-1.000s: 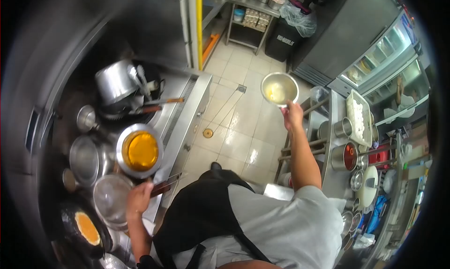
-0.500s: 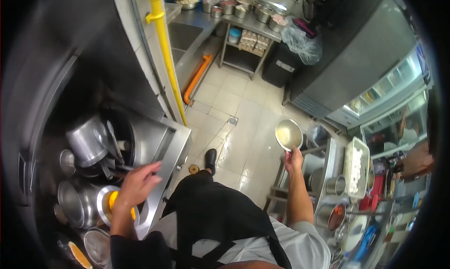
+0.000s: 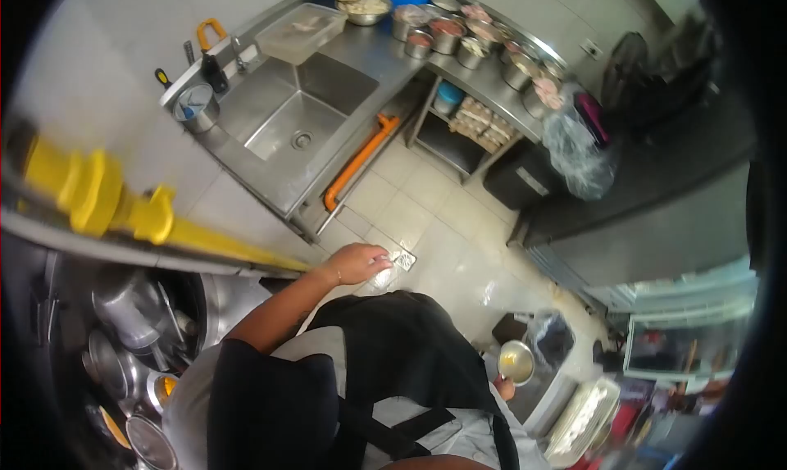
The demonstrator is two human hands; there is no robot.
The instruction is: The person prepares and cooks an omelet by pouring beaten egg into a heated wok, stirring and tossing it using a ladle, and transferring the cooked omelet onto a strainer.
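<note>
My right hand point(image 3: 505, 387), low at the right of my body, grips a round metal bowl point(image 3: 526, 373) at its near edge. Something pale yellow lies inside the bowl. My left hand point(image 3: 359, 264) is held out in front of me over the floor, its fingers loosely bent and not pressed together. I see nothing held in it. A floor drain point(image 3: 404, 260) shows on the tiles beyond its fingertips.
Ahead is a steel sink point(image 3: 287, 130), with a clear plastic tub point(image 3: 302, 34) beside it. Several food-filled metal pots point(image 3: 447, 36) line the counter. A yellow pipe point(image 3: 205, 236) and stacked cookware point(image 3: 123, 306) are at left. A black bin point(image 3: 512, 183) and fridge point(image 3: 648, 224) stand right.
My view has swung left toward the sink. My left hand has moved from above the cookware to over the floor. The bowl, still in my right hand, now sits lower and closer to my body.
</note>
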